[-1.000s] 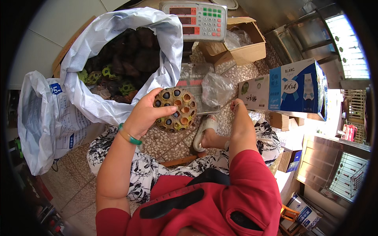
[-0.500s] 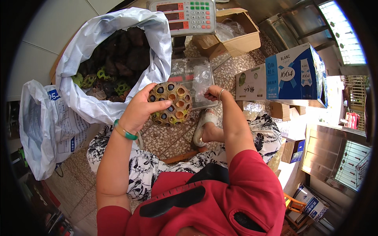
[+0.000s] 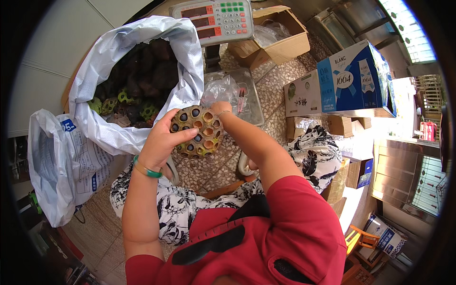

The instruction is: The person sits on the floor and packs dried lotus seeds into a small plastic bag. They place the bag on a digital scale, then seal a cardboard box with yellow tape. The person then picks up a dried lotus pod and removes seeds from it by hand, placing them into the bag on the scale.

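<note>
A round brown lotus seed pod (image 3: 205, 118) is gripped in my left hand (image 3: 160, 139), the thumb lying across its face. Dark seeds sit in some of its holes, and other holes are hollow. Just beyond the pod's far right edge is my right hand (image 3: 222, 108), at the crumpled clear plastic bag (image 3: 222, 89). Its fingers look curled together, partly hidden, and I cannot make out what they hold. That bag lies on the scale's platform (image 3: 255, 110). Left of it stands an open white woven sack (image 3: 188, 61) with dark pods and some green ones (image 3: 126, 96) inside.
The scale's keypad display (image 3: 212, 20) rises at the back. Beside it is an open cardboard box (image 3: 285, 47) with clear plastic inside. A blue and white carton (image 3: 356, 78) stands at right next to a beige box (image 3: 302, 95). Another woven sack (image 3: 52, 166) slumps at far left.
My right hand has moved left, from the platform's right side to beside the pod. The plastic bag now lies further left. My left hand and the pod have shifted slightly left.
</note>
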The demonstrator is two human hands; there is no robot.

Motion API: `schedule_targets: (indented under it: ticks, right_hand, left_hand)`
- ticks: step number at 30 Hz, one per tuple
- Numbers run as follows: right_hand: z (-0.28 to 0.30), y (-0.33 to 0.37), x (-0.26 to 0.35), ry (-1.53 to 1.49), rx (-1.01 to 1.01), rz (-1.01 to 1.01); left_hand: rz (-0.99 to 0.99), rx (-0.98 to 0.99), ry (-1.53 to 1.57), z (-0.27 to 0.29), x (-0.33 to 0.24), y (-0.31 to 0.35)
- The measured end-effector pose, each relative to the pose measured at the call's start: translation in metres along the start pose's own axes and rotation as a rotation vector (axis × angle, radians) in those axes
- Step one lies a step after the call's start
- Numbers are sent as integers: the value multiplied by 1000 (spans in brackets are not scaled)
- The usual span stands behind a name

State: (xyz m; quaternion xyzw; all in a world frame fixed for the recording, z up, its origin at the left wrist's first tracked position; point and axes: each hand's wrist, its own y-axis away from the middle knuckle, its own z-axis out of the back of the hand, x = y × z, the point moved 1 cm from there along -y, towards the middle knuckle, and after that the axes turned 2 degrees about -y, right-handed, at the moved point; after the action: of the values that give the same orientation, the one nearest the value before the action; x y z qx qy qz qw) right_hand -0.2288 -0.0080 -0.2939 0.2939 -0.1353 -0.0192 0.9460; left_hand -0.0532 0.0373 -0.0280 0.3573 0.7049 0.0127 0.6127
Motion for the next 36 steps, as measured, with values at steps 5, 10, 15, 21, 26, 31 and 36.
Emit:
schedule_targets:
  ticks: [5, 10, 15, 21, 26, 31, 36]
  right_hand:
    - [-25, -3, 14, -150, 27, 52]
    - [-71, -3, -23, -1301, -161, -223]
    - [-93, -14, -91, -1763, -746, -464]
    - [-7, 0, -85, -1121, -415, -508]
    - [-5, -24, -112, -1437, -59, -594]
    - [0, -19, -113, -2217, -88, -473]
    - [6, -6, -107, -2640, 81, -135]
  left_hand:
    - [-41, -22, 2, 4, 2, 1]
    - [-27, -33, 14, 4, -1, 4]
    - [-64, -5, 11, -2, -5, 1]
    - [-28, -41, 40, 8, 3, 3]
    - [-25, -27, 4, 4, 0, -1]
    - [-8, -25, 25, 2, -4, 0]
    - [34, -12, 55, -3, -6, 3]
